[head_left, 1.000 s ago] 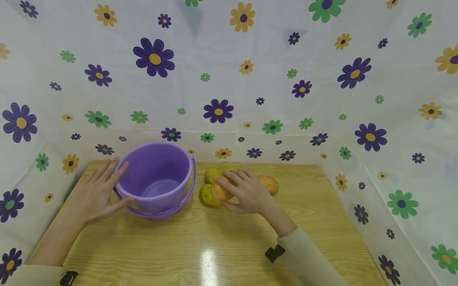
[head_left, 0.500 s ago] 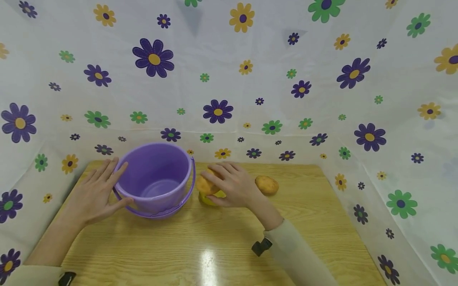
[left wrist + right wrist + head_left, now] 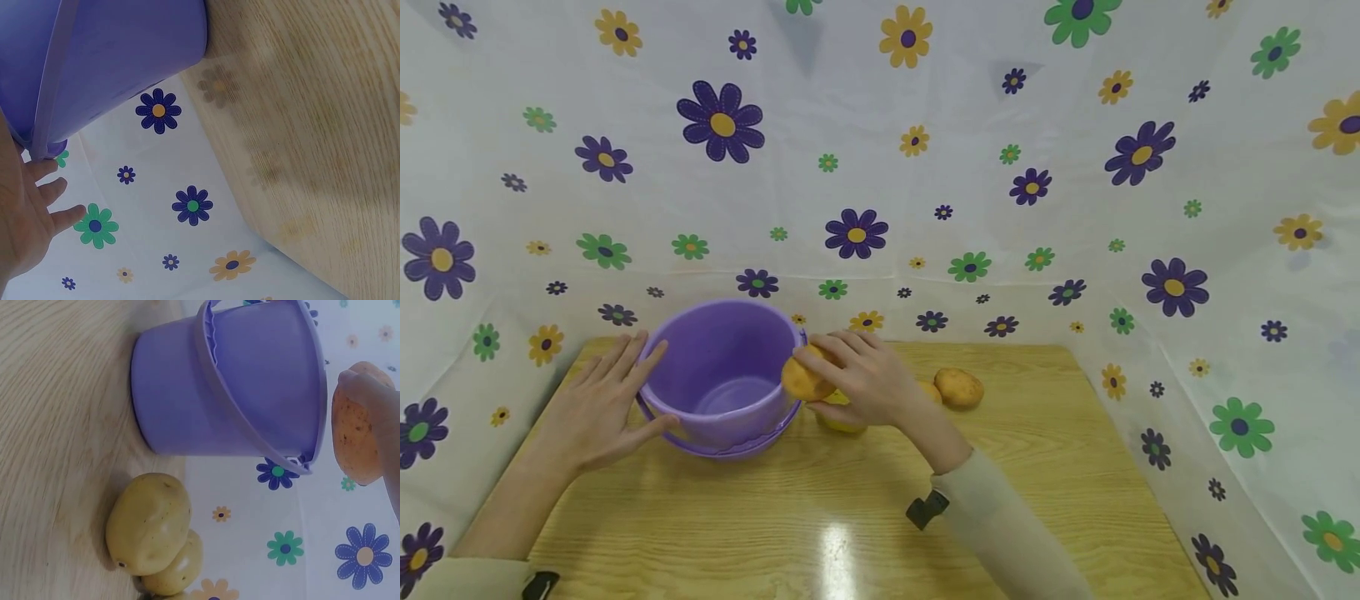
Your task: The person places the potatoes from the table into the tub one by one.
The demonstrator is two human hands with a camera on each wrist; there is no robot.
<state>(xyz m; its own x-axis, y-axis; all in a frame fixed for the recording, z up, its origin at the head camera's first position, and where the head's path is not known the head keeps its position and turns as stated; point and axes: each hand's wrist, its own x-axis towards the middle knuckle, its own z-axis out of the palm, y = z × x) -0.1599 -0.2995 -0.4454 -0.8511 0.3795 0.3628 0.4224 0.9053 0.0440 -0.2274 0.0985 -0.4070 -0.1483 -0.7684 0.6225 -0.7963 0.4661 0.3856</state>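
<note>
left hand [image 3: 598, 408]: flat, fingers spread, resting against the purple bucket [image 3: 722, 375]
right hand [image 3: 857, 379]: fingers wrapped around a potato [image 3: 803, 379], right at the bucket rim
table [image 3: 850, 500]: other potatoes [image 3: 958, 387] lie nearby

Head looks down; 2 wrist views share bucket [image 3: 724, 375] close.

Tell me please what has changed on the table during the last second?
The right hand lifted one potato off the pile and carried it leftward to the rim of the purple bucket. This uncovered the yellow potato below. The left hand stayed against the bucket's side, and the potato on the right did not move.
</note>
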